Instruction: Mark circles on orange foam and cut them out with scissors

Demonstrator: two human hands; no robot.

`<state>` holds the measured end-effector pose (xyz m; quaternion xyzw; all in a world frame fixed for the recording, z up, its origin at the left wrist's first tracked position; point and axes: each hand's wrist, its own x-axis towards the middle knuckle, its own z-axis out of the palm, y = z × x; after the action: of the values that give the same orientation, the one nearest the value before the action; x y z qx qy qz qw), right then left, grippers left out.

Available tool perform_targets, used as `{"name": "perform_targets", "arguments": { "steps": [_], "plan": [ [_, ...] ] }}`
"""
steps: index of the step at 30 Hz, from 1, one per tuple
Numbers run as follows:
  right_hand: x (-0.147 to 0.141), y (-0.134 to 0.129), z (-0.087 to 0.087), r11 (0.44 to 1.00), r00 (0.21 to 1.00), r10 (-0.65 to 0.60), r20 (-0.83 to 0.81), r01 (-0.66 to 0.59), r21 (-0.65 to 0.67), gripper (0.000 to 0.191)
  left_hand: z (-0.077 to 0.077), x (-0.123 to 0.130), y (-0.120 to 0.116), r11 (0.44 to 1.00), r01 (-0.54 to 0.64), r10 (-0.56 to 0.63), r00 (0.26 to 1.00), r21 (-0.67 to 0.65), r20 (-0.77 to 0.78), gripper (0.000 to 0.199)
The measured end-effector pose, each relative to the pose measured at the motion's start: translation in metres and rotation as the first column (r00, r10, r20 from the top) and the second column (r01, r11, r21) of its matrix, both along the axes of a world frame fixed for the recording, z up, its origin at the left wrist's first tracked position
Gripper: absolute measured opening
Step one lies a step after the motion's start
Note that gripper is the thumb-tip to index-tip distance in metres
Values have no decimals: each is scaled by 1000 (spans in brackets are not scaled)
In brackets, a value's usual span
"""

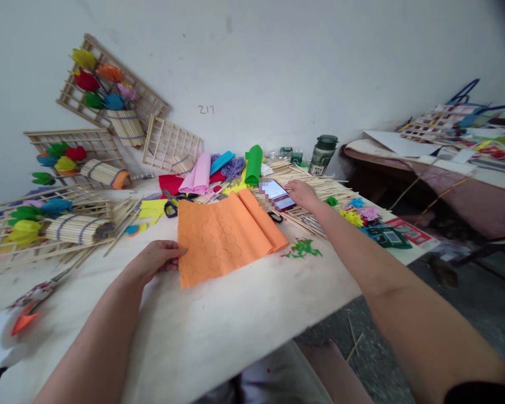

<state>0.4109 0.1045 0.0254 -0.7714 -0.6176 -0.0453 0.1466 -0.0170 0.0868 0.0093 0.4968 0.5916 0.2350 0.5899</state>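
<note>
My left hand point(160, 259) pinches the left edge of an orange felt sheet point(219, 238), thumb on top. Drawn circle outlines cover its left part, and its right end is rolled over. Farther off, my right hand point(303, 195) is closed at the right edge of a lit phone point(278, 194), its fingertips partly hidden. The phone rests tilted over thin wooden sticks. Blue-handled scissors point(171, 207) lie beyond the sheet's left corner. Small green clippings point(303, 248) are heaped by its right end.
Stick lattices point(172, 143) with felt flowers and stick bundles stand left. Pink point(197, 175) and green point(253, 165) felt rolls lie at the back. A dark-lidded bottle point(323, 154) stands behind the sticks. Colourful pom-poms point(357, 214) sit right. A hot-glue gun point(8, 331) is at near left.
</note>
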Motion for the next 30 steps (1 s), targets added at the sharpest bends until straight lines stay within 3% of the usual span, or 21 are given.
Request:
{"name": "perform_targets", "arguments": {
  "steps": [11,18,30],
  "plan": [
    [17,36,-11,999,997,40,-66,-40,8,39,2,0,-1,1000,13,-13,999,4,-33,29],
    [16,37,-9,997,995,76,-66,-77,-12,35,7,4,-4,1000,4,-3,997,15,-77,27],
    [13,41,-3,986,987,157,36,-155,-64,40,1,0,0,1000,26,-26,997,0,-67,33]
  ]
}}
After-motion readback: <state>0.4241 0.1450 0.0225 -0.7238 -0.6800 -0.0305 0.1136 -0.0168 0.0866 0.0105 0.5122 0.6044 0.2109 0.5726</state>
